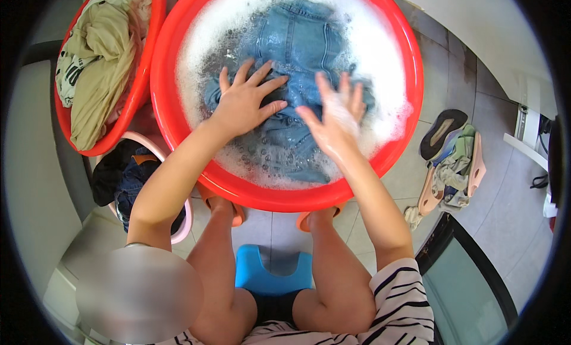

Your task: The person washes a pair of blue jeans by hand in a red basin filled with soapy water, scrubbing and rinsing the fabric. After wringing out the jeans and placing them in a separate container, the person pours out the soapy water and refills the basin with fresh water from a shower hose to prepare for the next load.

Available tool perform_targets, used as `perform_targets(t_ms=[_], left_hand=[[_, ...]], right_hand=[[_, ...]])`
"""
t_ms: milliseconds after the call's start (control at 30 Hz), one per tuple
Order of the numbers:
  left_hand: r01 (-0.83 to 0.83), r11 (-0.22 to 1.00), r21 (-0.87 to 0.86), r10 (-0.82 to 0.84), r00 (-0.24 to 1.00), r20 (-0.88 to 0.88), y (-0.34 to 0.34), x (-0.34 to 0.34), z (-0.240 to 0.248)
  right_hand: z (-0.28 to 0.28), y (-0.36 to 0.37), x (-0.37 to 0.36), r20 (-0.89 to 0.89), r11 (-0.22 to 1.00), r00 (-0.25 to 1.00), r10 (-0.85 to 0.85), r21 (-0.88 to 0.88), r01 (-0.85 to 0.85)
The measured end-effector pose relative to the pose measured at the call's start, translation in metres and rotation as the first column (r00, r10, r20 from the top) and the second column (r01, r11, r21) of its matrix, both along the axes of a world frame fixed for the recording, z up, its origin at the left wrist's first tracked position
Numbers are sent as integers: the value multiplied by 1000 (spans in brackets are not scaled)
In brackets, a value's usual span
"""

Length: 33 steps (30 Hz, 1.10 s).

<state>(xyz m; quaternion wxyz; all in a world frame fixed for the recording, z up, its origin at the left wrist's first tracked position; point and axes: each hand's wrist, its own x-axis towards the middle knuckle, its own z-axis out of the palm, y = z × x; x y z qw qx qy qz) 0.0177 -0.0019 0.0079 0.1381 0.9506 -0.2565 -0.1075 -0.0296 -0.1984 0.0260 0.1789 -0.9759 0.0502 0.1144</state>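
Note:
A blue denim garment lies spread in soapy water inside a large round red basin. White foam rings the cloth, thickest along the right side. My left hand has its fingers spread and rests on the left part of the denim, holding nothing. Over the right part, my right hand is also spread, with suds on its back and fingers slightly blurred. Part of the denim's lower end lies under bubbly water.
A smaller red basin with beige and white clothes stands at the left. Below it is a pink tub with dark clothes. Slippers and socks lie on the tiles at right. A blue stool is beneath me.

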Motion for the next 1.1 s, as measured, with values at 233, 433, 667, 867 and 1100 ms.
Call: perform_targets(t_ms=[233, 433, 667, 867, 1100], left_hand=[[-522, 853, -9, 396, 657, -642, -34, 39, -24], [-153, 940, 305, 305, 777, -551, -18, 33, -68], [-643, 745, -176, 233, 498, -835, -24, 27, -82], [-898, 38, -438, -160, 427, -890, -58, -16, -17], [-295, 890, -347, 256, 954, -153, -55, 10, 20]], right_hand=[[-79, -2, 38, -126, 968, 983, -131, 198, 155], [-67, 20, 77, -615, 919, 738, 279, -52, -391], [-130, -25, 8, -148, 611, 925, -351, 712, 346], [-72, 14, 37, -537, -25, 770, -346, 825, 564], [-19, 20, 19, -381, 179, 791, -479, 840, 512]])
